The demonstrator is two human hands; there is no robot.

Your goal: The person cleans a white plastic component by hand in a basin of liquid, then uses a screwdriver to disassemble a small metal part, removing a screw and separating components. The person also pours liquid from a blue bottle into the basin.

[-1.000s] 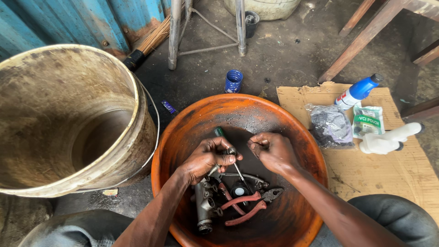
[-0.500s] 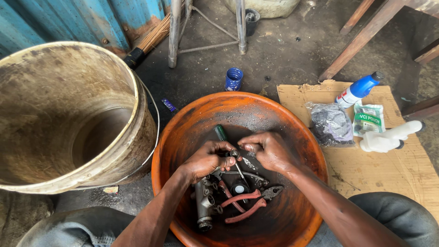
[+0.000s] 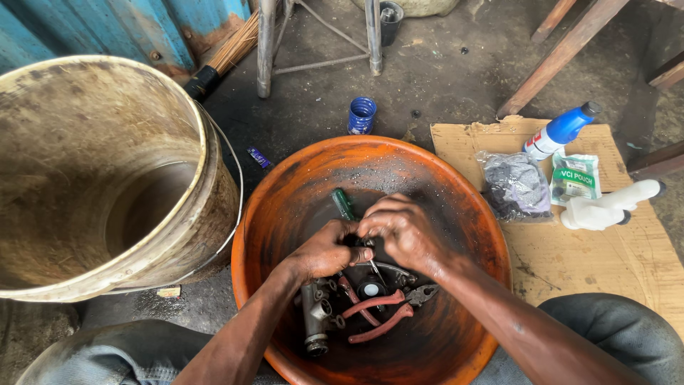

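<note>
Both hands meet over the middle of the orange basin (image 3: 456,178), fingers bunched together round a small metal part (image 3: 365,246) that's mostly hidden betw. them; can't tell what kind of part it is. Left hand (image 3: 324,249) is curled nearly closed, thumb and fingertips pinching at the part from the left; right hand (image 3: 402,232) comes over the top, fingers bent down and pressed vs. the left hand's, also closed on the same spot. A thin metal shaft sticks down from under the fingers, and a green-handled screwdriver (image 3: 343,203) lies just behind the left hand, tip end covered by the knuckles; can't tell if either hand actually grips it. Directly below the hands, in the dark oily bottom of the basin, lie red-handled pliers (image 3: 377,314), a grey metal cylinder-like part (image 3: 313,321) w/ fittings to the left, and a small round black piece (image 3: 370,289) betw. them. Basin sits on the ground betw. the person's knees. To its left, touching or nearly so, stands a big dirty bucket (image 3: 107,178), open at the top. Behind the basin, on the ground: a small blue cap-like cup (image 3: 361,114). To the right, a sheet of cardboard (image 3: 591,264) carrying a clear bag of dark stuff (image 3: 514,185), a green-white pouch (image 3: 574,178), a blue-capped white bottle (image 3: 559,132) and a white spray trigger (image 3: 605,207).
</note>
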